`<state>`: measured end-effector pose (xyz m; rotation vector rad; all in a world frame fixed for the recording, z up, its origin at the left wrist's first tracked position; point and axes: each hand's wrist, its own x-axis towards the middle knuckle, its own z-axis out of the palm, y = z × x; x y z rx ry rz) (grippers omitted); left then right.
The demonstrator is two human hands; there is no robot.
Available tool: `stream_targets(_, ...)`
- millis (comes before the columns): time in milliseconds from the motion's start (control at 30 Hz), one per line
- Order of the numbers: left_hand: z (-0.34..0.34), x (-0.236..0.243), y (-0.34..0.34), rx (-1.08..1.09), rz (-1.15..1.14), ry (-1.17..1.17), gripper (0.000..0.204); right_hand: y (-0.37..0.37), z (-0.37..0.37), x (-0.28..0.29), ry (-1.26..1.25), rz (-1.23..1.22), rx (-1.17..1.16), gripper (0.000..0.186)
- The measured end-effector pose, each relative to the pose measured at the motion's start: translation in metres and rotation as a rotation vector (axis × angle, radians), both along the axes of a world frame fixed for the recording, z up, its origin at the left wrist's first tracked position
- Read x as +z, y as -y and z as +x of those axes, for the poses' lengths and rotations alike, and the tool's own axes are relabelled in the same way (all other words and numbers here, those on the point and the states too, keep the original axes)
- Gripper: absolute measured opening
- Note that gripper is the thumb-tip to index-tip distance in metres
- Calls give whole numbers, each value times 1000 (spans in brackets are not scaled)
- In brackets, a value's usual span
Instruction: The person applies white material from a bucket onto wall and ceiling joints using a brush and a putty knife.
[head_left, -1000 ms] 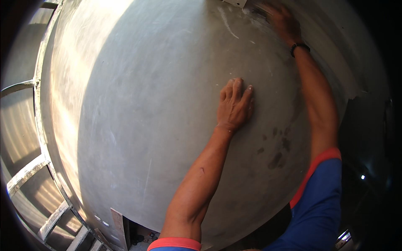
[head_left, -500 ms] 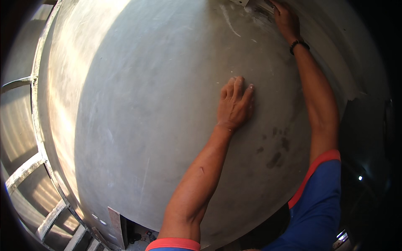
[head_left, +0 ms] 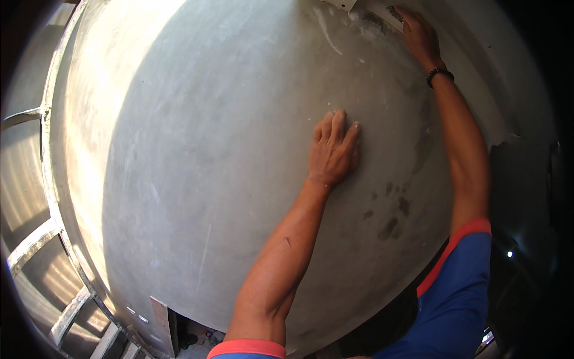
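The left hand [head_left: 333,151] lies flat and open on a broad grey plastered wall [head_left: 227,179], fingers together and pointing up and away, palm pressed to the surface near the middle of the view. Compared with a second ago it has hardly shifted: the same spread palm sits at the same spot just above a cluster of dark damp blotches [head_left: 391,218], so it reads as a brace and not as the working hand.

The change is at the far right. The right hand [head_left: 420,36] has crept a little farther up and away along the wall, and the arm is now stretched almost straight, a dark wristband [head_left: 439,74] showing at the wrist. Its fingers are curled around a flat pale tool [head_left: 382,15], seemingly a trowel or float, whose blade lies against the wall at the top edge of the view; the grip itself is partly hidden by the back of the hand. Pale scrape streaks [head_left: 327,33] lie just left of the blade.

To my eye the smoothing is moving upward, at the limit of the reach.

At the far left, sunlit metal scaffold rails [head_left: 36,239] run beside the wall.
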<state>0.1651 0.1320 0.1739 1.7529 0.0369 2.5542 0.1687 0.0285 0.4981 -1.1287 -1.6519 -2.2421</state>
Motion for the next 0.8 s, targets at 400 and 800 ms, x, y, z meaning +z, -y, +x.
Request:
stream_targets(400,-2,-1,2,-8,-11,-13,40,-36,-15,1,54,69,117,35)
stream_targets(800,-3,0,2,-9,-15,-6,40,-15,9,4,76,72,4,38)
